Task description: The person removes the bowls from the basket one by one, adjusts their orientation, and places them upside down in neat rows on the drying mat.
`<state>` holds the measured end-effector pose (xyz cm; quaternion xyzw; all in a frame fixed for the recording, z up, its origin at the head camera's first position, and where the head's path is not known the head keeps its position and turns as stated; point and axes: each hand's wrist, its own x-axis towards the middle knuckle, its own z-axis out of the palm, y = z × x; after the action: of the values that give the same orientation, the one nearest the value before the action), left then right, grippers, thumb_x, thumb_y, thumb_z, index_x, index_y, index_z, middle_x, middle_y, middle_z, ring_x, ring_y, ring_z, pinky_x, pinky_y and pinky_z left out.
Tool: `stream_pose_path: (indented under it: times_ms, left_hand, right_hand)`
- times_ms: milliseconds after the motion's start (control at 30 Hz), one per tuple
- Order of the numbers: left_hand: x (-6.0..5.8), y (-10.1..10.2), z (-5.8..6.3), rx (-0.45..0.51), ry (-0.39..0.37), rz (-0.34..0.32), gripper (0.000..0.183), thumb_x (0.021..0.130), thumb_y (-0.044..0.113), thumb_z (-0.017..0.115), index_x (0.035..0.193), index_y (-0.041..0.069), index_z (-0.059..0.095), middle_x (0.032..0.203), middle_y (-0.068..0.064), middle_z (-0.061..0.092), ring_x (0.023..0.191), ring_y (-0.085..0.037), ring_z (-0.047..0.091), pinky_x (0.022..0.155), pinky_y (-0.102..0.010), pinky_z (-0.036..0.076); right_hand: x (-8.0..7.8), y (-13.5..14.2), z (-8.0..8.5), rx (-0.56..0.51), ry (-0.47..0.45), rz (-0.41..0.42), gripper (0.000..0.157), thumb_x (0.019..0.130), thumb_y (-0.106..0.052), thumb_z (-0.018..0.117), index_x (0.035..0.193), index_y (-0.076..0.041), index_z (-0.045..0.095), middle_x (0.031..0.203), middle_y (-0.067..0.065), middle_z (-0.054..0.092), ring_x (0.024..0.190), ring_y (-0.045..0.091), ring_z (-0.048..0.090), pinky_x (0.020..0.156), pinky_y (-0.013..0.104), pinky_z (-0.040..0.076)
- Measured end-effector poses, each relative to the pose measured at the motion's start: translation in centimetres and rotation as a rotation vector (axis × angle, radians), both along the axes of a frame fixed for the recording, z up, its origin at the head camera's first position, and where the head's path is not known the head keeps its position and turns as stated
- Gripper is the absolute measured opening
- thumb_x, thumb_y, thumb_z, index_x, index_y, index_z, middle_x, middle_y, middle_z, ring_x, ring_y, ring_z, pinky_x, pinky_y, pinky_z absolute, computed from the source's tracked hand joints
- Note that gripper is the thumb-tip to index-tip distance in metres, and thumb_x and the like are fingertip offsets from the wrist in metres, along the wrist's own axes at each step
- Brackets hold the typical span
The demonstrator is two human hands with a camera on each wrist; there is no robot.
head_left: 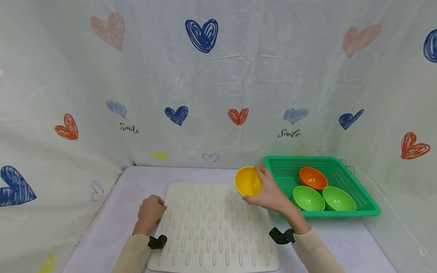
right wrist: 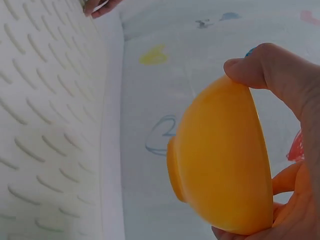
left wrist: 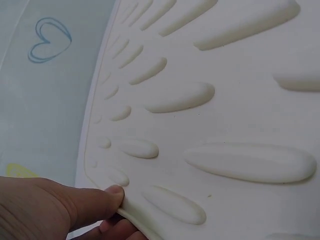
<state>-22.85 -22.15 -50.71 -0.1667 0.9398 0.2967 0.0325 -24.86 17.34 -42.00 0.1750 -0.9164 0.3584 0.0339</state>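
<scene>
My right hand [head_left: 269,192] grips a yellow bowl [head_left: 248,182] by its rim, thumb on one side and fingers on the other. In the right wrist view the bowl [right wrist: 220,160] is tilted on its side, its foot facing the mat. It overlaps the mat's far right corner in the head view. A cream drying mat [head_left: 218,227] with raised oval ridges lies on the table. At its left edge, my left hand [head_left: 150,212] pinches the mat; the left wrist view shows the thumb on top and the fingers [left wrist: 122,230] beneath.
A green plastic basket [head_left: 370,204] stands at the back right. Inside it are an orange bowl [head_left: 313,178] and two green bowls, one on the left [head_left: 308,198] and one on the right [head_left: 339,199]. A heart-printed white curtain [head_left: 211,83] surrounds the pale-clothed table [head_left: 112,227].
</scene>
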Motion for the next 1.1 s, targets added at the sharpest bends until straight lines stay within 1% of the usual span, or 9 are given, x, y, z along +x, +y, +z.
stream_pose_path:
  times_ms: [133, 367, 533, 633, 833, 1100]
  left_hand:
    - [0.1, 0.1, -0.2, -0.002, 0.000, -0.003, 0.019, 0.094, 0.011, 0.069, 0.103, -0.005, 0.068, 0.086, -0.017, 0.070, 0.063, -0.025, 0.059, 0.051, -0.034, 0.046]
    - [0.2, 0.1, -0.3, -0.009, 0.025, -0.010, 0.018, 0.094, 0.011, 0.069, 0.101, -0.006, 0.068, 0.086, -0.017, 0.070, 0.066, -0.027, 0.061, 0.052, -0.036, 0.047]
    - [0.4, 0.0, -0.6, -0.036, 0.062, -0.021, 0.018, 0.095, 0.012, 0.069, 0.102, -0.005, 0.069, 0.089, -0.019, 0.071, 0.068, -0.028, 0.063, 0.054, -0.038, 0.050]
    - [0.6, 0.0, -0.7, -0.050, 0.087, -0.027, 0.018, 0.096, 0.012, 0.069, 0.102, -0.005, 0.070, 0.088, -0.019, 0.071, 0.066, -0.027, 0.063, 0.053, -0.039, 0.051]
    - [0.9, 0.0, -0.9, -0.048, 0.113, -0.034, 0.017, 0.096, 0.013, 0.068, 0.103, -0.003, 0.069, 0.083, -0.016, 0.071, 0.063, -0.025, 0.061, 0.051, -0.039, 0.049]
    - [0.8, 0.0, -0.9, -0.055, 0.105, -0.016, 0.019, 0.096, 0.016, 0.070, 0.107, 0.000, 0.070, 0.086, -0.016, 0.072, 0.063, -0.025, 0.060, 0.052, -0.038, 0.048]
  right_hand:
    - [1.1, -1.2, -0.5, -0.007, 0.000, 0.027, 0.111, 0.070, -0.036, 0.088, 0.157, 0.005, 0.032, 0.158, 0.023, 0.030, 0.123, 0.038, 0.050, 0.092, 0.048, 0.054]
    - [2.8, -3.4, -0.9, -0.013, -0.020, 0.049, 0.112, 0.070, -0.035, 0.089, 0.159, 0.000, 0.031, 0.160, 0.020, 0.030, 0.121, 0.033, 0.052, 0.088, 0.043, 0.057]
    - [3.6, -4.8, -1.2, -0.048, -0.063, 0.073, 0.112, 0.069, -0.034, 0.089, 0.161, -0.005, 0.030, 0.161, 0.015, 0.028, 0.124, 0.032, 0.051, 0.090, 0.043, 0.057]
    - [3.9, -5.4, -1.6, -0.064, -0.078, 0.099, 0.113, 0.069, -0.034, 0.089, 0.161, -0.006, 0.029, 0.162, 0.015, 0.027, 0.126, 0.032, 0.050, 0.090, 0.044, 0.058]
    - [4.2, -6.3, -2.5, -0.056, -0.060, 0.132, 0.115, 0.068, -0.036, 0.089, 0.161, -0.004, 0.029, 0.161, 0.016, 0.028, 0.130, 0.033, 0.048, 0.094, 0.048, 0.057]
    - [4.3, -6.6, -3.1, -0.050, -0.035, 0.145, 0.117, 0.066, -0.036, 0.091, 0.160, -0.001, 0.030, 0.159, 0.016, 0.031, 0.131, 0.033, 0.049, 0.100, 0.050, 0.054]
